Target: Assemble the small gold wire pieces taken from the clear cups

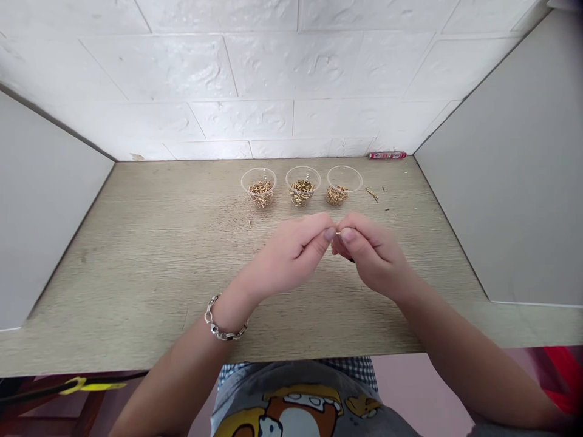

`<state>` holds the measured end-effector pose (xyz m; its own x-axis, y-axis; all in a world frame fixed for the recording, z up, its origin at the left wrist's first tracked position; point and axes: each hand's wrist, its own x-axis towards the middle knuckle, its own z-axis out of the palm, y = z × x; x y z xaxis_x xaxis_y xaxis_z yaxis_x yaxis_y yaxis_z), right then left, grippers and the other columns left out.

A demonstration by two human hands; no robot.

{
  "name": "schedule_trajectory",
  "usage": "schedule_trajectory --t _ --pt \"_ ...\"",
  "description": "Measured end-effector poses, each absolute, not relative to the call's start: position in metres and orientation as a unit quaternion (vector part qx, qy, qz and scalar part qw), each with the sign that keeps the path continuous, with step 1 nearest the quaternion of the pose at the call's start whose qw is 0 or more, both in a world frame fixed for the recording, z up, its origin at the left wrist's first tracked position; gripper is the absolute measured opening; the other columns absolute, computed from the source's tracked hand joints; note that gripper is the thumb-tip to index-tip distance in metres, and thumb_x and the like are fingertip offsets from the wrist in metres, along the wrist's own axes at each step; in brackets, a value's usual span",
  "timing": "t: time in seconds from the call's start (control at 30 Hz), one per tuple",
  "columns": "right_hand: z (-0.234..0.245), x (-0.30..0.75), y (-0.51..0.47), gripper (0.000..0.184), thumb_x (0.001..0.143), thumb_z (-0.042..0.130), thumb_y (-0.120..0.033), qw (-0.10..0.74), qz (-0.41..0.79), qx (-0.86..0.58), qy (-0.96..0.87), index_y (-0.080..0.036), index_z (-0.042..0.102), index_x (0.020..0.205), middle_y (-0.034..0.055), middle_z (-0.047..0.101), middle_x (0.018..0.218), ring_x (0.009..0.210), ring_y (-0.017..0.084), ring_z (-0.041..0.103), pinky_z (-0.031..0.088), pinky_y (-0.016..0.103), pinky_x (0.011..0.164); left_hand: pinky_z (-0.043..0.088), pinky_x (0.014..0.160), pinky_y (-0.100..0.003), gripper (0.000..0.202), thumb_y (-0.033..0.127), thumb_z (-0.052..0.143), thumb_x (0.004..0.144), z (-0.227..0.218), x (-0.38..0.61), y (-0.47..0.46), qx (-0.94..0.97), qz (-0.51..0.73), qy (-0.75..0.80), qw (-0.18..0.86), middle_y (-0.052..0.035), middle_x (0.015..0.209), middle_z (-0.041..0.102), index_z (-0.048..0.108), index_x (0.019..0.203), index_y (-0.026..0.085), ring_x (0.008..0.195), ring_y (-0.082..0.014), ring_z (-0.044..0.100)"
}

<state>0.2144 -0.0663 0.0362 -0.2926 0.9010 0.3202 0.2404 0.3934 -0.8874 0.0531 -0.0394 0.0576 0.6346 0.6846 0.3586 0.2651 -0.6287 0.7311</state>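
My left hand [291,255] and my right hand [371,252] meet above the middle of the wooden table [150,255], fingertips pinched together. Between them shows a tiny gold pin [337,232]; both hands are closed on it. A silver chain bracelet [223,325] sits on my left wrist. Behind the hands stand three clear plastic cups in a row: the left cup [259,186], the middle cup [303,185] and the right cup [344,184], each holding several small gold metal pieces.
A few loose gold pieces [372,193] lie right of the cups, and one [250,224] lies in front of the left cup. A red-and-white tube [387,155] rests against the back wall. Grey side panels [510,182] enclose the table left and right.
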Motion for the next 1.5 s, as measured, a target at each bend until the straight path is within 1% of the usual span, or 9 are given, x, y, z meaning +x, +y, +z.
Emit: schedule_trajectory --t 0.13,0.27,0.43,0.6,0.77,0.87,1.0,1.33,1.5 --pt "0.038 0.214 -0.066 0.024 0.092 0.035 -0.024 0.425 0.267 -0.403 -0.766 -0.019 0.041 0.070 -0.0025 0.040 0.060 0.054 0.009 0.037 0.031 0.025 0.050 0.030 0.054 -0.021 0.030 0.025 0.033 0.093 0.056 0.053 -0.038 0.825 0.312 0.300 0.363 0.0037 0.059 0.038 0.033 0.064 0.017 0.056 -0.0076 0.036" --pt "0.035 0.214 -0.064 0.017 0.090 0.036 -0.017 0.418 0.163 -0.382 -0.808 -0.020 0.041 0.073 -0.0026 0.039 0.060 0.053 0.010 0.037 0.030 0.024 0.050 0.031 0.055 -0.022 0.031 0.029 0.031 0.093 0.054 0.053 -0.037 0.808 0.307 0.309 0.398 0.0031 0.061 0.036 0.034 0.065 0.017 0.058 -0.0081 0.036" --pt "0.033 0.215 -0.061 0.019 0.087 0.037 -0.013 0.393 0.077 -0.371 -0.838 -0.021 0.034 0.070 -0.0022 0.038 0.060 0.053 0.011 0.036 0.030 0.024 0.050 0.029 0.054 -0.022 0.031 0.027 0.033 0.093 0.058 0.048 -0.035 0.836 0.275 0.303 0.367 0.0038 0.060 0.035 0.033 0.064 0.016 0.056 -0.0073 0.034" --pt "0.033 0.214 -0.062 0.019 0.086 0.036 -0.014 0.364 0.105 -0.355 -0.855 -0.022 0.033 0.069 -0.0020 0.040 0.060 0.054 0.012 0.038 0.031 0.025 0.051 0.027 0.052 -0.022 0.031 0.026 0.033 0.092 0.064 0.039 -0.031 0.843 0.216 0.302 0.389 0.0044 0.057 0.032 0.033 0.062 0.016 0.054 -0.0067 0.032" --pt "0.034 0.213 -0.064 0.018 0.085 0.038 -0.011 0.365 0.091 -0.356 -0.855 -0.021 0.034 0.070 -0.0017 0.040 0.061 0.057 0.011 0.037 0.031 0.024 0.052 0.029 0.051 -0.021 0.032 0.030 0.033 0.091 0.061 0.039 -0.029 0.803 0.212 0.301 0.468 0.0042 0.058 0.034 0.041 0.064 0.016 0.055 -0.0070 0.033" --pt "0.034 0.213 -0.064 0.018 0.084 0.039 -0.011 0.383 0.086 -0.360 -0.846 -0.021 0.034 0.069 -0.0015 0.041 0.061 0.056 0.012 0.037 0.031 0.025 0.052 0.034 0.054 -0.021 0.031 0.031 0.033 0.090 0.058 0.042 -0.031 0.761 0.224 0.298 0.531 0.0034 0.060 0.037 0.040 0.064 0.016 0.057 -0.0073 0.036" --pt "0.033 0.212 -0.066 0.018 0.084 0.038 -0.012 0.397 0.107 -0.363 -0.836 -0.021 0.037 0.069 -0.0001 0.047 0.063 0.060 0.012 0.044 0.034 0.026 0.054 0.037 0.055 -0.023 0.030 0.034 0.037 0.087 0.054 0.045 -0.032 0.695 0.231 0.300 0.611 0.0030 0.059 0.038 0.038 0.062 0.017 0.058 -0.0080 0.039" --pt "0.028 0.210 -0.068 0.017 0.084 0.039 -0.011 0.408 0.137 -0.362 -0.827 -0.021 0.039 0.071 -0.0003 0.050 0.065 0.061 0.011 0.047 0.037 0.024 0.055 0.036 0.052 -0.022 0.026 0.025 0.040 0.084 0.052 0.047 -0.030 0.590 0.234 0.257 0.728 0.0052 0.053 0.031 0.042 0.059 0.016 0.049 -0.0061 0.029" --pt "0.028 0.210 -0.069 0.017 0.085 0.040 -0.011 0.406 0.133 -0.368 -0.826 -0.021 0.040 0.071 -0.0011 0.049 0.064 0.060 0.010 0.046 0.036 0.023 0.055 0.035 0.051 -0.022 0.027 0.026 0.043 0.085 0.050 0.046 -0.029 0.570 0.228 0.248 0.749 0.0059 0.052 0.030 0.044 0.060 0.015 0.048 -0.0061 0.026"
